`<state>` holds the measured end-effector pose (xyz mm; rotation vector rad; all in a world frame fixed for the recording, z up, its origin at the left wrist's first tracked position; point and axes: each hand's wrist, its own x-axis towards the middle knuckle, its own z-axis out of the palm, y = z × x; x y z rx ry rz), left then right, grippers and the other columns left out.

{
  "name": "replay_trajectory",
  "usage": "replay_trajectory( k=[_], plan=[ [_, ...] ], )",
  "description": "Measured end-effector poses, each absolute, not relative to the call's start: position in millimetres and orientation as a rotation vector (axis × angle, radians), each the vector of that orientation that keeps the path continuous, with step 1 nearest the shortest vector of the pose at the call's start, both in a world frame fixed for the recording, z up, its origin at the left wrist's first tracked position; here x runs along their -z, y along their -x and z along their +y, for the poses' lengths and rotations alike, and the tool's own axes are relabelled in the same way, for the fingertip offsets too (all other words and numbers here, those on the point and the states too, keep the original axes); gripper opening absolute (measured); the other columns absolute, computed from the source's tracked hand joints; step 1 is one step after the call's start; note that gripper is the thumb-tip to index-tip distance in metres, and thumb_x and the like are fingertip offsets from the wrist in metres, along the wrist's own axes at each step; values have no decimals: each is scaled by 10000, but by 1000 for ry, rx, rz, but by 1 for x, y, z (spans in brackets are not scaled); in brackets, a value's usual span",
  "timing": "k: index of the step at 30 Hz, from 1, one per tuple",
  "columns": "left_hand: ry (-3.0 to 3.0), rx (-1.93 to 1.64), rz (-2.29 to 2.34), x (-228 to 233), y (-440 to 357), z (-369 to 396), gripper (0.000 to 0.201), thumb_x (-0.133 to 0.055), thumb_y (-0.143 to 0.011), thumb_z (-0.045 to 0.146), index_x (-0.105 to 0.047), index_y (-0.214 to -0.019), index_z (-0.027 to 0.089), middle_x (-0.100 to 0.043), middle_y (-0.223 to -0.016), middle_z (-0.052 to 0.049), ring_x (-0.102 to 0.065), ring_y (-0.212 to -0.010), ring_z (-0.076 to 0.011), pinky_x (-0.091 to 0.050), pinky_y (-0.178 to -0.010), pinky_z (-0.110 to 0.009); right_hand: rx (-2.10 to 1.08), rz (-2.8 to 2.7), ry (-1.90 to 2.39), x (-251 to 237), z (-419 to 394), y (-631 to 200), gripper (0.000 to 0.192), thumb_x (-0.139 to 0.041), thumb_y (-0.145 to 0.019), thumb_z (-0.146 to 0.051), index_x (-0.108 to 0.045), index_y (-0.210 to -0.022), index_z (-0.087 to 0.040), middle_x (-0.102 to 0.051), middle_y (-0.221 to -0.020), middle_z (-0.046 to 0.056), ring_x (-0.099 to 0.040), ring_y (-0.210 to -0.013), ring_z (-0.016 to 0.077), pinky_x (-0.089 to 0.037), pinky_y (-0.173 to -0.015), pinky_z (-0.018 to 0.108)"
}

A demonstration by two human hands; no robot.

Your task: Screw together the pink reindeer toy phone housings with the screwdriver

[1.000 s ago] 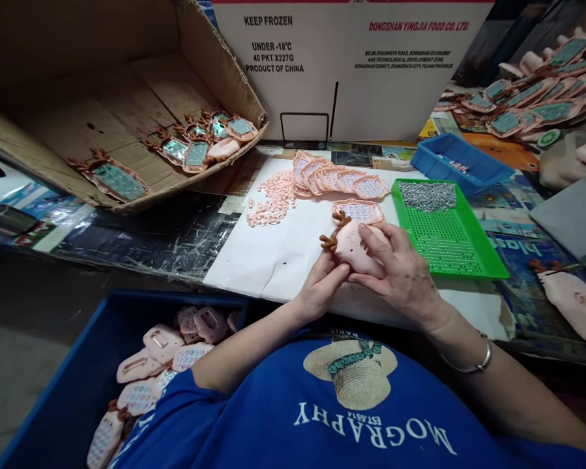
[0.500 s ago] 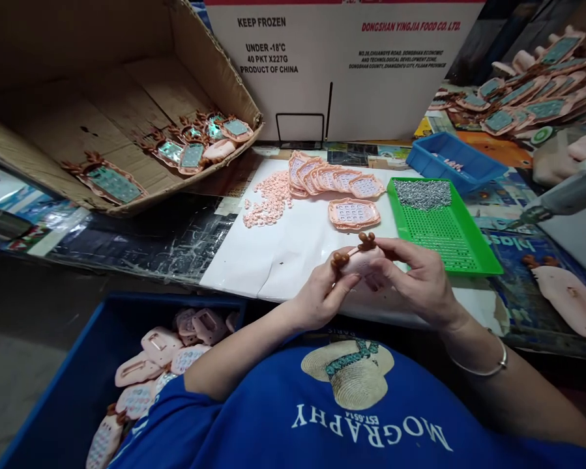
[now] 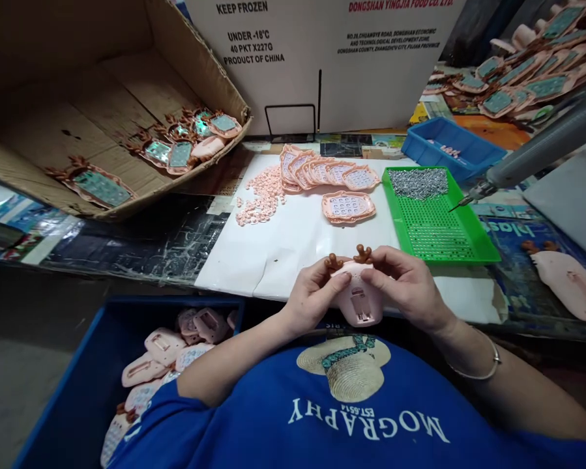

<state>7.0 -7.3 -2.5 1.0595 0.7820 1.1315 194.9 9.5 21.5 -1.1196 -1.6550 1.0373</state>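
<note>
Between my two hands, close to my body, is a pink toy phone (image 3: 360, 301) with brown antlers at its top and an opened battery slot facing me. My left hand (image 3: 312, 290) pinches its upper left side, thumb on the back below the antler. My right hand (image 3: 410, 286) grips the upper right side in the same way. Beyond my hands on the white sheet (image 3: 293, 247) lies a pink shell with a keypad (image 3: 348, 207). Behind it several similar shells (image 3: 322, 170) overlap in a row, with a heap of small pink pieces (image 3: 261, 197) beside them.
A green tray (image 3: 439, 228) holds small metal screws. An electric screwdriver (image 3: 517, 156) hangs above it. Around are a blue basket (image 3: 454, 153), an antlered toy phone (image 3: 571, 286), stacked shells at far right, a cardboard box (image 3: 121, 85) and a blue bin (image 3: 77, 365) of toy phones.
The toy phone has tilted so that its back with the battery slot now faces me. The screwdriver has swung left, its tip now over the tray. The view has shifted slightly.
</note>
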Motion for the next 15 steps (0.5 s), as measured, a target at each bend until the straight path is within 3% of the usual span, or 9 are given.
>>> replay_trajectory(
  k=[8,12,15],
  plan=[
    [-947,-937,801,6,6,-31,346,-861,-743,360,-797,-1038,190,-788,-1007,-82,-724,-948,-245,-568,-877,-361,-1316,-1509,1140,-6,-27,-196,272,-789,-837,-463,-742,-957,-224,-731,-897,33,-694,-801,202,-595,-708,327],
    [-1060,-957,908,5,4,-35,236,-840,-759,337,-811,-930,178,-788,-929,-76,-713,-835,-217,-561,-767,-324,-1137,-1634,1139,-5,-36,-199,296,-731,-890,-516,-749,-1000,-242,-726,-909,41,-684,-817,208,-593,-715,333],
    [-1252,-973,942,3,4,-35,225,-794,-804,337,-813,-953,169,-781,-893,-86,-698,-792,-202,-539,-728,-307,-973,-1719,1136,-7,-40,-198,237,-692,-924,-480,-728,-930,-246,-687,-796,25,-644,-715,187,-561,-638,316]
  ],
)
